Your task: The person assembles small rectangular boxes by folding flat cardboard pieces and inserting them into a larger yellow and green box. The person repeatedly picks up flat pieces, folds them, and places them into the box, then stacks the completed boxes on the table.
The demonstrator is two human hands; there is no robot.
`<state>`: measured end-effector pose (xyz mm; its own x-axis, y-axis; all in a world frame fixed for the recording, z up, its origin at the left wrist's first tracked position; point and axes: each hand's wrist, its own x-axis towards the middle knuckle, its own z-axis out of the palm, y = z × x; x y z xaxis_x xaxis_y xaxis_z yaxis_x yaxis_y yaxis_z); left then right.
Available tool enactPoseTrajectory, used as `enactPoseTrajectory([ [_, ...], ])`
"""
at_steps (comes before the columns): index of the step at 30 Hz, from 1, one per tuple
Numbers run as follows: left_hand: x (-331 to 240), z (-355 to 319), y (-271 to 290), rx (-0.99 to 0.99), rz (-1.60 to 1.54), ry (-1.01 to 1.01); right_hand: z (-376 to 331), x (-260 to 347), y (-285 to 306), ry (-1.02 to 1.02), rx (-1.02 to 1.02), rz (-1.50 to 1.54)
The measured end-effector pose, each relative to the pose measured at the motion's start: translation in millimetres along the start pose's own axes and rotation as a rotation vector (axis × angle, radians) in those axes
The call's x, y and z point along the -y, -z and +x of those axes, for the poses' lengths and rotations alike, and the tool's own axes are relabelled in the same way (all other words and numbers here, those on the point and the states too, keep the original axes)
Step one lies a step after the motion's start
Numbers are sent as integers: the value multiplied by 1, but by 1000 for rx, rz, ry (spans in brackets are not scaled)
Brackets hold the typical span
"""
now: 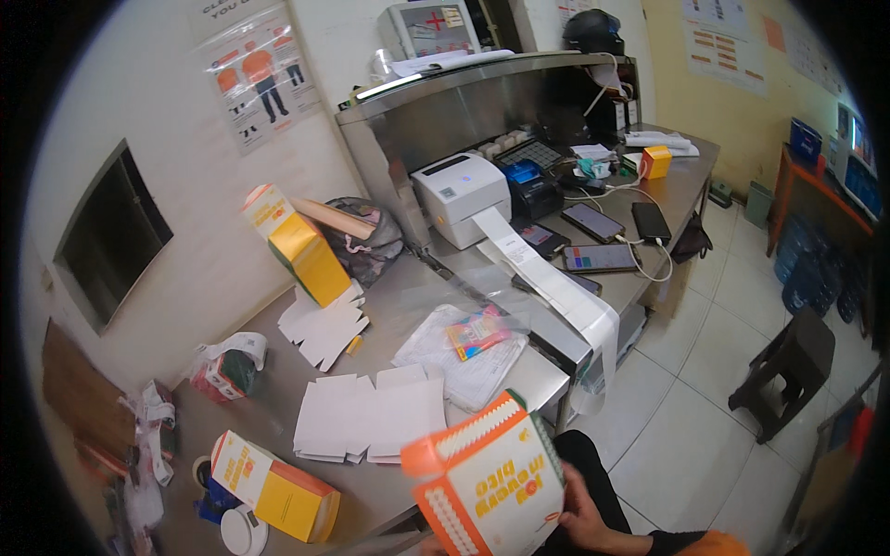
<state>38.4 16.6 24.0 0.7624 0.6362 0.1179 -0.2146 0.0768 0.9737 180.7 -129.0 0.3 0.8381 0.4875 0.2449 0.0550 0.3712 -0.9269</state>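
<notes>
A white and orange printed carton (505,477) with green edges is tilted over the front of the steel table, its orange flap standing out at the left. My right hand (584,511) grips its right side, fingers partly behind the panel. Only a sliver of my left hand (432,546) shows at the lower edge by the carton's left corner; its fingers are hidden. Just beyond lie flat, unfolded white cartons (371,414). A folded yellow and white carton (273,486) rests to the left, and another yellow carton (301,243) stands farther back.
A white label printer (461,197) trails a long paper strip (547,283) over the table edge. Several phones (601,258) with cables lie beyond it. A colourful packet (477,332) sits on papers. Tape and a round white container (244,531) are at near left. A dark stool (786,372) stands on the tiled floor.
</notes>
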Motion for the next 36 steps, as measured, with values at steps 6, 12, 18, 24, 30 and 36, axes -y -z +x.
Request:
enactPoseTrajectory([
  [6, 3, 10, 12, -164, -24, 108, 29, 29, 16, -159, 309, 135],
  [12, -39, 15, 10, -107, 616, -265, 66, 80, -4, -172, 1072, -521],
  [18, -6, 16, -14, 127, 688, -289, 66, 79, -28, 39, 1382, -173],
  [24, 8, 13, -8, 117, 683, -250, 54, 88, -22, 169, 1131, -347],
  [30, 11, 15, -7, 115, 697, -244, 58, 78, -36, 370, 1101, -243],
  [36, 11, 13, -4, 119, 714, -239, 59, 75, -33, 237, 1074, -373],
])
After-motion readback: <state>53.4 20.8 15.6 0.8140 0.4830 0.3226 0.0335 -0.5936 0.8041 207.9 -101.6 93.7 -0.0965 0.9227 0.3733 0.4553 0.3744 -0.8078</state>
